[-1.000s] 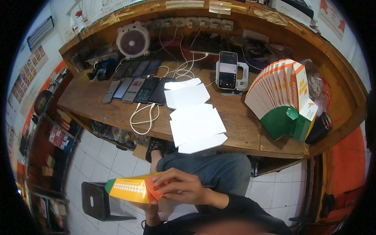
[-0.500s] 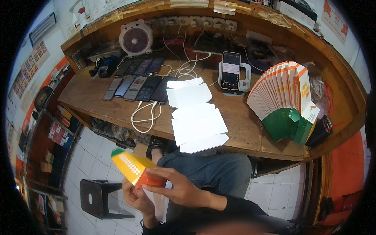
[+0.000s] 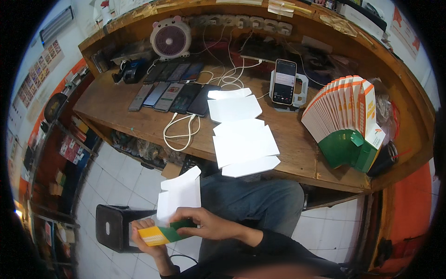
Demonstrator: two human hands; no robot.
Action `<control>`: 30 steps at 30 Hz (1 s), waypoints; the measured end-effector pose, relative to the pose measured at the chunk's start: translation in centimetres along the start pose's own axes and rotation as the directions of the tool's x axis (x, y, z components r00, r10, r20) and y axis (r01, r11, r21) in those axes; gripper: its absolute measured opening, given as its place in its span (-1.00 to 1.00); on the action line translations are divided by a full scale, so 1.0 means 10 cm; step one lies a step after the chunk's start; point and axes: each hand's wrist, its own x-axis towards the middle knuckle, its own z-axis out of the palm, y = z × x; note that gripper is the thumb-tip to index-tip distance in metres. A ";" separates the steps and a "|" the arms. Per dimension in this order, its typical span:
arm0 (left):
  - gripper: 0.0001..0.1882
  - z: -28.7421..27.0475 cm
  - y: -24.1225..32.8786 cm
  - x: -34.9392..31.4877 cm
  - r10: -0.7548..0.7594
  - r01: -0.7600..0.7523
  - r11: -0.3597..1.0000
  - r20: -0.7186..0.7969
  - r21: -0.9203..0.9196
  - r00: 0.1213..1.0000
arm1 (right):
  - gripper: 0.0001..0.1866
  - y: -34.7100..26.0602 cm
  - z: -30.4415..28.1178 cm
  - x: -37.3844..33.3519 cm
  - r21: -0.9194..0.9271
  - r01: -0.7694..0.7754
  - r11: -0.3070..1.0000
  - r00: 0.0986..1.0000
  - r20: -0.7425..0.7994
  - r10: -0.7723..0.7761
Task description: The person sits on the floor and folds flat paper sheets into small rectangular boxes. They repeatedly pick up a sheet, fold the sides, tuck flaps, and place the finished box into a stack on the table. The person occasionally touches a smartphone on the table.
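Flat carton (image 3: 162, 233) in hands: thin card, yellow/green print, slight sheen. White sheet (image 3: 180, 194) behind it: matt paper, creased. Loose white sheets (image 3: 244, 144) on desk: matt paper, smooth. Desk (image 3: 116, 109): wood, brown, worn, dull finish. Fanned carton stack (image 3: 344, 111): printed card, semi-gloss. Phones (image 3: 169, 90): glossy glass faces. Cable (image 3: 181, 132): white, smooth plastic. Trousers (image 3: 251, 200): denim cloth. Floor (image 3: 121, 172): glazed tile w/ shine. Stool (image 3: 114, 225): black, plastic-looking.

**Even indoor light, heavy fisheye bend**

Soft, even light falls on the wooden desk (image 3: 116, 109); white sheets (image 3: 241, 139) at centre glare brightest, nearly washed out. Shadow pools under the desk toward 8 o'clock. Black vignette rings the frame, edges bowing strongly. A dark blur sits at 6 o'clock; the centre stays sharp.
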 end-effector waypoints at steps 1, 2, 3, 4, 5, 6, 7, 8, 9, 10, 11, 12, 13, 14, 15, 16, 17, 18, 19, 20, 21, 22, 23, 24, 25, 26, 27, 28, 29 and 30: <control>-0.66 -0.07 0.01 0.04 0.047 -0.053 0.998 0.195 0.025 0.980 | -0.76 0.00 -0.02 -0.01 -0.020 -0.036 0.999 0.999 0.016 0.037; -0.62 -0.15 0.07 0.11 -0.010 -0.038 0.991 0.353 0.128 0.935 | -0.79 0.00 -0.03 -0.02 -0.060 -0.062 0.996 0.997 0.034 0.064; -0.60 -0.18 0.10 0.14 0.000 -0.141 0.907 0.335 0.396 0.942 | -0.81 0.01 -0.05 -0.02 -0.098 -0.103 0.990 0.993 0.042 0.107; -0.58 -0.21 0.15 0.18 0.019 -0.268 0.759 0.392 0.593 0.920 | -0.82 0.01 -0.06 -0.02 -0.169 -0.058 0.984 0.998 0.016 0.062; -0.56 -0.21 0.19 0.21 0.037 -0.397 0.562 0.457 0.726 0.889 | -0.83 0.02 -0.06 -0.02 -0.235 -0.035 0.971 0.999 -0.015 0.032; -0.58 -0.20 0.21 0.22 0.014 -0.414 0.576 0.498 0.705 0.867 | -0.83 0.04 -0.06 -0.02 -0.312 0.000 0.950 0.999 -0.034 -0.011; -0.61 -0.17 0.21 0.21 0.027 -0.470 0.573 0.558 0.671 0.829 | -0.83 0.06 -0.04 -0.02 -0.325 0.018 0.946 0.997 -0.060 -0.040; -0.63 -0.14 0.19 0.17 0.048 -0.526 0.563 0.610 0.637 0.791 | -0.83 0.09 -0.02 -0.02 -0.348 0.050 0.936 0.993 -0.079 -0.082; -0.64 -0.10 0.17 0.13 0.033 -0.542 0.538 0.627 0.646 0.778 | -0.83 0.12 0.02 -0.02 -0.372 0.080 0.925 0.987 -0.097 -0.125; -0.70 -0.07 0.11 0.08 0.055 -0.485 0.627 0.587 0.610 0.808 | -0.83 0.15 0.05 -0.04 -0.368 0.056 0.928 0.984 -0.139 -0.114; -0.70 -0.04 0.05 0.00 0.145 -0.496 0.593 0.521 0.635 0.841 | -0.83 0.19 0.09 -0.06 -0.363 0.032 0.931 0.978 -0.179 -0.103; -0.71 -0.02 -0.02 -0.08 0.216 -0.460 0.558 0.414 0.690 0.884 | -0.83 0.23 0.13 -0.08 -0.352 0.017 0.936 0.967 -0.231 -0.104; -0.71 -0.01 -0.09 -0.14 0.290 -0.416 0.527 0.303 0.742 0.908 | -0.83 0.27 0.17 -0.09 -0.371 -0.007 0.929 0.960 -0.262 -0.098; -0.74 0.00 -0.14 -0.18 0.394 -0.496 0.465 0.330 0.733 0.858 | -0.83 0.30 0.21 -0.10 -0.382 -0.023 0.924 0.947 -0.304 -0.103; -0.75 0.00 -0.16 -0.20 0.386 -0.450 0.457 0.284 0.767 0.878 | -0.83 0.34 0.24 -0.11 -0.391 -0.039 0.919 0.933 -0.344 -0.106; -0.75 0.00 -0.18 -0.21 0.381 -0.400 0.447 0.234 0.800 0.894 | -0.80 0.37 0.25 -0.11 -0.488 0.071 0.870 0.917 -0.310 -0.249; -0.76 0.01 -0.16 -0.21 0.380 -0.357 0.454 0.184 0.816 0.906 | -0.78 0.41 0.24 -0.11 -0.573 0.179 0.799 0.885 -0.261 -0.385; -0.79 0.02 -0.14 -0.18 0.287 -0.292 0.513 0.159 0.807 0.945 | -0.76 0.43 0.23 -0.11 -0.649 0.294 0.702 0.837 -0.180 -0.517; -0.80 0.03 -0.10 -0.16 0.238 -0.347 0.468 0.263 0.813 0.935 | -0.72 0.45 0.21 -0.11 -0.641 0.312 0.701 0.845 -0.151 -0.514; -0.80 0.05 -0.04 -0.14 0.162 -0.398 0.441 0.364 0.805 0.917 | -0.67 0.46 0.17 -0.11 -0.634 0.344 0.692 0.851 -0.101 -0.516; -0.80 0.07 0.03 -0.13 0.106 -0.461 0.429 0.463 0.777 0.880 | -0.63 0.46 0.13 -0.12 -0.618 0.382 0.687 0.842 -0.074 -0.535; -0.78 0.09 0.07 -0.11 0.061 -0.542 0.400 0.568 0.739 0.820 | -0.60 0.47 0.12 -0.09 -0.630 0.412 0.658 0.833 -0.031 -0.552; -0.77 0.12 0.10 -0.10 0.037 -0.522 0.427 0.562 0.738 0.826 | -0.61 0.47 0.11 -0.09 -0.603 0.455 0.656 0.826 0.010 -0.564; -0.76 0.15 0.12 -0.10 0.030 -0.498 0.453 0.545 0.740 0.838 | -0.61 0.46 0.10 -0.07 -0.575 0.494 0.653 0.811 0.033 -0.584; -0.77 0.15 0.14 -0.09 -0.025 -0.445 0.456 0.511 0.771 0.859 | -0.62 0.45 0.11 -0.06 -0.550 0.522 0.652 0.800 0.050 -0.598; -0.78 0.17 0.13 -0.10 0.045 -0.483 0.466 0.525 0.742 0.850 | -0.68 0.43 0.12 -0.07 -0.553 0.502 0.665 0.817 0.051 -0.575; -0.78 0.17 0.12 -0.11 0.108 -0.505 0.469 0.520 0.725 0.847 | -0.70 0.41 0.14 -0.07 -0.556 0.481 0.678 0.833 0.048 -0.551; -0.79 0.16 0.10 -0.11 0.171 -0.537 0.478 0.526 0.695 0.833 | -0.71 0.37 0.15 -0.08 -0.560 0.449 0.696 0.856 0.046 -0.515; -0.79 0.14 0.08 -0.11 0.175 -0.550 0.462 0.536 0.696 0.826 | -0.73 0.34 0.17 -0.10 -0.563 0.418 0.713 0.877 0.045 -0.479; -0.80 0.11 0.08 -0.11 0.182 -0.571 0.449 0.555 0.687 0.811 | -0.74 0.31 0.18 -0.11 -0.569 0.381 0.728 0.898 0.039 -0.439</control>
